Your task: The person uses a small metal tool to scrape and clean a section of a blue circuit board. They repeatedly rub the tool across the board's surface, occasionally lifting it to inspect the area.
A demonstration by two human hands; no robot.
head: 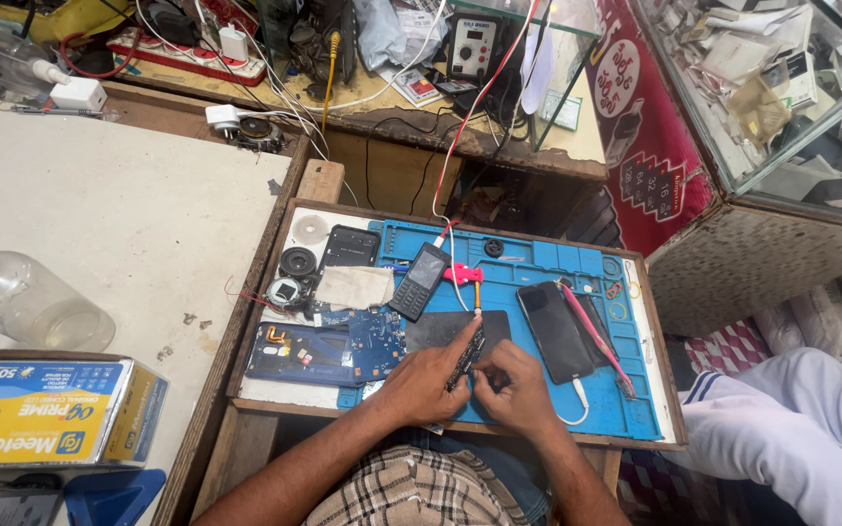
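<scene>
held part: small dark circuit board strip (467,358), pinched between both hands over the blue work mat (548,268), near the mat's 6 o'clock edge
part axis: long axis runs roughly 7 to 1 o'clock in the head view; upper end points toward 1, at the dark pad just past the fingertips
left hand (424,382): grip closed on the strip's left flank; index finger stretched out along it toward 1 o'clock
right hand (514,388): grip curled closed at the strip's lower end, thumb side touching it; fingers hide the exact contact
which way from grip: strip sits at 3 o'clock of the left hand, 10 o'clock of the right; both touch it, and the left covers more of its length
soldering iron (477,295): thin, upright in frame, at 12 o'clock of the strip, tip down just above the left index fingertip; touching or not, cannot tell
keypad phone (419,281): at 11 o'clock of the hands, tilted, top toward 1
smartphone (555,331): screen dark, at 2 o'clock of the right hand, long axis about 11 to 5, white cable at its lower end
pink tool (596,336): lies across the smartphone's right side, same slant
opened phone body (299,354): blue, at 9 o'clock of the left hand, long axis 9 to 3
desk (119,224): pale top at far 9 to 10 o'clock, clear bottle and a box on it
</scene>
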